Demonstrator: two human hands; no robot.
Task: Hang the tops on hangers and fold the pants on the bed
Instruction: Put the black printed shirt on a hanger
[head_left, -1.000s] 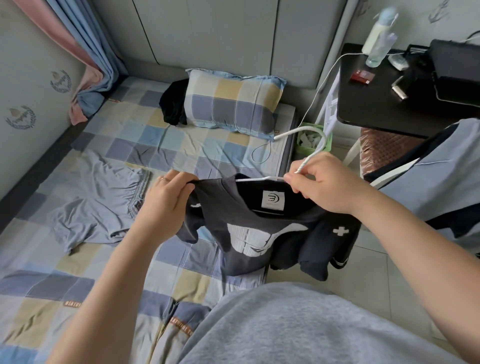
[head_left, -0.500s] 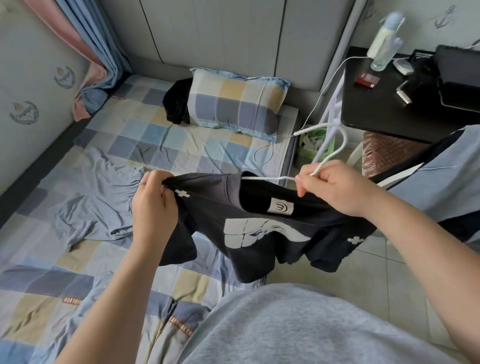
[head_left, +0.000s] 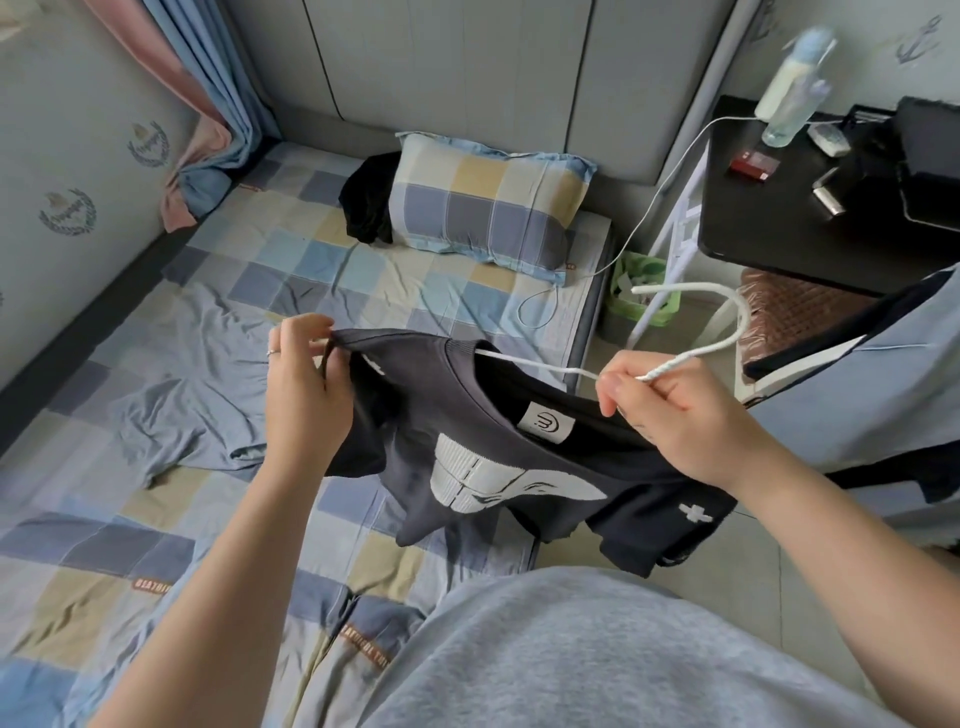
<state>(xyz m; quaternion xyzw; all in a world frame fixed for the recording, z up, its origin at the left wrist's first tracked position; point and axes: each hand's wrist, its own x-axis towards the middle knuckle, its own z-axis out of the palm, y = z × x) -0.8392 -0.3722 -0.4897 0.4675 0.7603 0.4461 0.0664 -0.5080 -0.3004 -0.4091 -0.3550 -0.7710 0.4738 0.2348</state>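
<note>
Two tight grips: left hand (head_left: 304, 395) on dark printed top (head_left: 415, 405), right hand (head_left: 680, 421) on hanger (head_left: 675, 364).

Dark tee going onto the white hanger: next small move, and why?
Probably the left hand tugs the shoulder of the tee outward over the end of the hanger. It pinches that shoulder, the right hand grips the hanger's neck, and the hanger's arm already runs into the collar.

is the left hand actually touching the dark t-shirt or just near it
Touching. The head view shows the left hand pinching the shoulder of the dark t-shirt between thumb and fingers, with the fabric lifted at the pinch.
</note>
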